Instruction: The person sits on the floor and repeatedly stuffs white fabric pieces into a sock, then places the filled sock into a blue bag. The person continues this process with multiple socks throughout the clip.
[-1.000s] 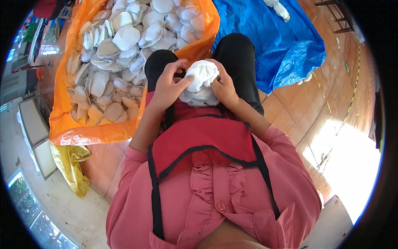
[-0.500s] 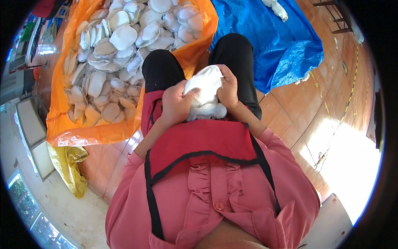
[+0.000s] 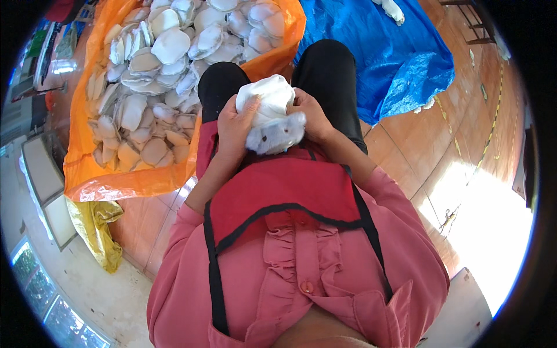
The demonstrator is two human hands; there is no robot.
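Over my lap, both hands grip a plush toy piece (image 3: 275, 134), part smooth white cloth and part grey fluffy fabric with two dark spots. My left hand (image 3: 234, 129) is closed on its left side, thumb pressed onto the white cloth. At its right edge, my right hand (image 3: 314, 118) pinches the cloth, and some of those fingers are hidden behind it. The white part stands up at the top, and the grey fluffy part hangs below it, toward me. Whether the piece has stuffing in it I cannot tell.
A big orange sack (image 3: 130, 184) lies spread at the front left, heaped with many flat, rounded whitish pieces (image 3: 170, 46). To the right is a blue plastic sheet (image 3: 371, 64) with a white plush piece (image 3: 390, 10) on it. A yellow bag (image 3: 96, 232) rests at the left.
The plush piece has turned so its grey fluffy side with the dark spots now shows. My hands have moved slightly up and left with it.
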